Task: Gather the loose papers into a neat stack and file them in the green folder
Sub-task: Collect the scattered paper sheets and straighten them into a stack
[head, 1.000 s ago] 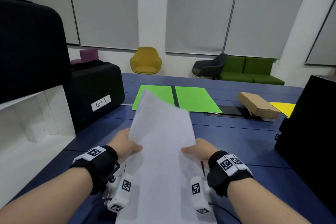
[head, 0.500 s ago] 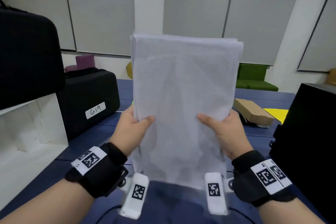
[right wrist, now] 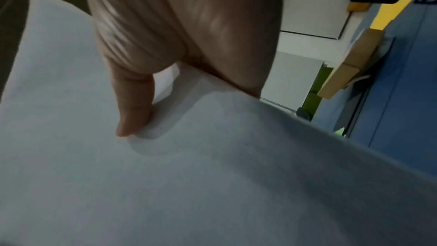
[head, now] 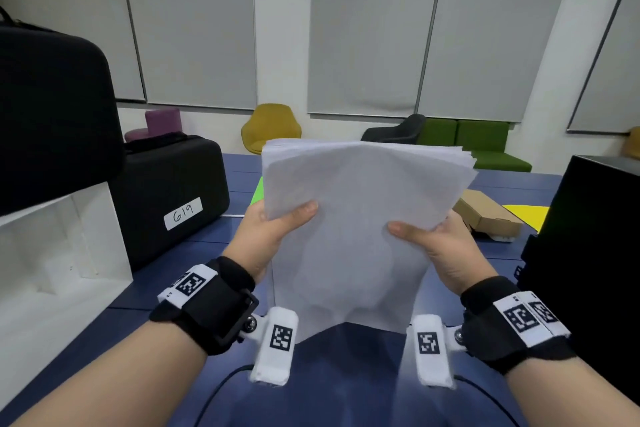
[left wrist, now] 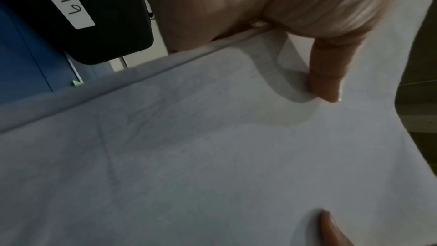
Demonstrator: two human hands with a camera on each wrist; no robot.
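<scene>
A stack of white papers (head: 356, 211) stands nearly upright above the blue table (head: 194, 253), its lower edge near the tabletop. My left hand (head: 270, 229) grips its left edge, thumb across the front. My right hand (head: 436, 243) grips the right edge the same way. The left wrist view shows my thumb pressed on the paper stack (left wrist: 212, 156); the right wrist view shows the other thumb on the stack (right wrist: 189, 175). The green folder (head: 258, 192) lies behind the papers, with only a sliver showing at their left edge.
A black case labelled 619 (head: 173, 198) stands at the left, beside a white box (head: 59, 253). A cardboard box (head: 488, 215) and a yellow sheet (head: 530, 215) lie at the right, next to a black box (head: 588, 253). Chairs and a green sofa stand by the far wall.
The stack went from lying flat and tilted to upright in both hands, was raised high, and now sits lower with its bottom edge close to the table.
</scene>
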